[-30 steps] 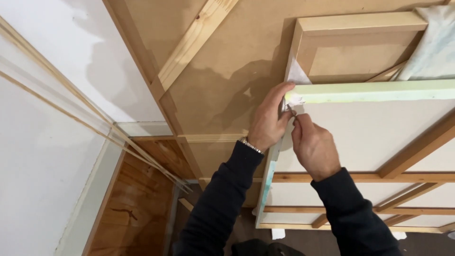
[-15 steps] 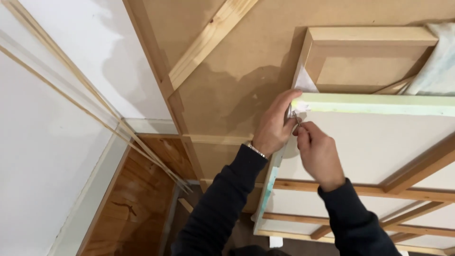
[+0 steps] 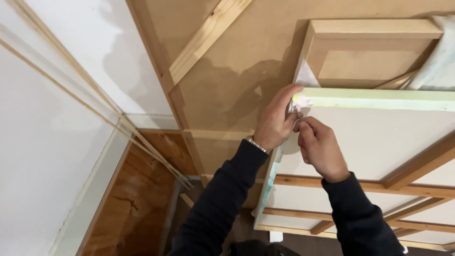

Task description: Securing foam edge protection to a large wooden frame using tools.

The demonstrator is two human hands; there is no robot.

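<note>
**Stretched canvas, upper corner: fold being worked by both hands**

Item: you are working the top left corner of a white stretched canvas (image 3: 379, 137), seen from its back, where the pale green fabric edge (image 3: 374, 98) wraps over the frame. That corner sits directly under your fingertips, between the two hands.

Left hand (image 3: 274, 124): you are pressing its fingers nearly closed against the corner, thumb and forefinger extended upward along the canvas side, holding the folded cloth flat. A metal bracelet (image 3: 256, 144) is sitting at the wrist, below the fingers.

Right hand (image 3: 318, 148): you are pinching thumb and forefinger tightly together around something small and silvery (image 3: 295, 113), just beside the left fingertips. Whether it is a staple, pin or small tool cannot be told; it is mostly hidden.

Step in hand, as a judgement: you seem to be securing or tidying the corner fold. The next move is probably calling for steady pressure from the left fingers so the fold does not slip, and a fine, controlled grip from the right.

Surroundings: wooden stretcher bars (image 3: 417, 189) are crossing the canvas back below and right of your fingers. A large brown board with wooden battens (image 3: 208, 35) is leaning behind them, above and left. Thin wooden strips (image 3: 90, 102) are resting against the white wall, well apart to the left.
</note>
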